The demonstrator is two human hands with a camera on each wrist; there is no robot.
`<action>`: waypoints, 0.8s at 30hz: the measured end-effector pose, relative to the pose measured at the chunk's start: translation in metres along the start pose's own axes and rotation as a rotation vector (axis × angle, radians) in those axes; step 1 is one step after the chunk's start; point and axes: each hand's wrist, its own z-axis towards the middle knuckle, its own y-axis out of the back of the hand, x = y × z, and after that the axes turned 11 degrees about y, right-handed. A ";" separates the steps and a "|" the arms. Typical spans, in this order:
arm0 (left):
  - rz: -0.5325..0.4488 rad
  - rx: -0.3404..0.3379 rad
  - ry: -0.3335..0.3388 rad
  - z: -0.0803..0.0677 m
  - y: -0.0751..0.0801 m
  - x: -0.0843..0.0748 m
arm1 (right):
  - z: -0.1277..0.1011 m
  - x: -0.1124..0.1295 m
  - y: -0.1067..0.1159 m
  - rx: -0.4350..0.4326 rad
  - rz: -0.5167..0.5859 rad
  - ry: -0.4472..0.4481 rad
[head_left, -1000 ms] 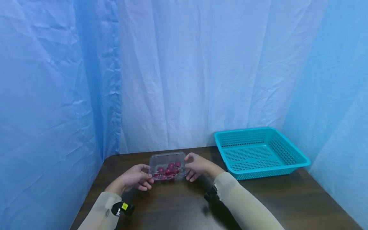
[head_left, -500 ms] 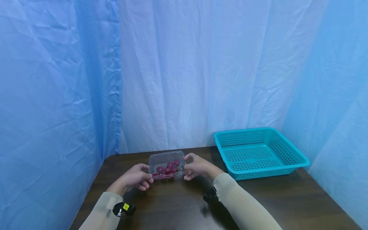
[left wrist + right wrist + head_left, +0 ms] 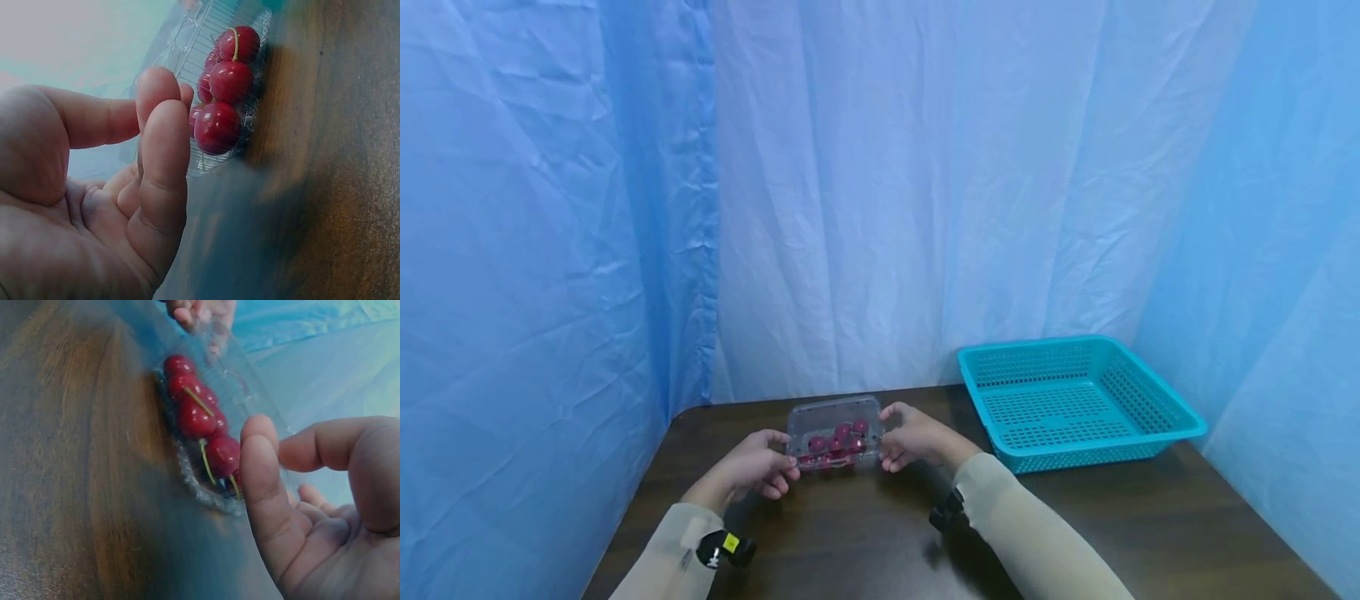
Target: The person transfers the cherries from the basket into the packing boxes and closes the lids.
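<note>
A clear plastic clamshell box [image 3: 823,412] stands at the far middle of the dark table, with red cherries [image 3: 842,433] inside. At its left end my left hand [image 3: 751,467] pinches the edge between thumb and fingers. My right hand [image 3: 916,435] pinches the opposite end the same way. Green stems show on some cherries [image 3: 199,419] through the wall in the right wrist view. The left wrist view shows glossy cherries [image 3: 231,81] close past the fingertips. Bubbly clear padding [image 3: 200,490] lines the bottom of the box.
A turquoise perforated basket [image 3: 1015,457] stands right of the box, near the back of the brown wooden table [image 3: 865,542]. Blue-white curtains [image 3: 880,208] hang behind the table and at both sides.
Over the last second the box and my right hand have shifted slightly left. Both hands keep their hold at its ends; the basket stays in place.
</note>
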 end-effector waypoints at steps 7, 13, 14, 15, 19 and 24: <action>0.038 0.011 -0.010 -0.001 0.003 -0.001 | -0.001 -0.001 0.000 -0.016 -0.020 0.015; 0.143 -0.030 -0.009 -0.009 0.009 -0.005 | -0.005 0.003 0.001 -0.026 -0.112 0.036; 0.157 -0.044 -0.009 -0.011 0.009 -0.006 | -0.005 0.005 0.001 -0.035 -0.145 0.041; 0.172 -0.061 -0.011 -0.013 0.010 -0.008 | -0.006 0.007 0.002 -0.045 -0.186 0.048; 0.235 -0.152 -0.040 -0.018 0.015 -0.016 | -0.009 0.018 0.004 -0.080 -0.357 0.073; 0.315 -0.257 -0.115 -0.023 0.021 -0.025 | -0.014 0.034 0.010 -0.073 -0.476 0.092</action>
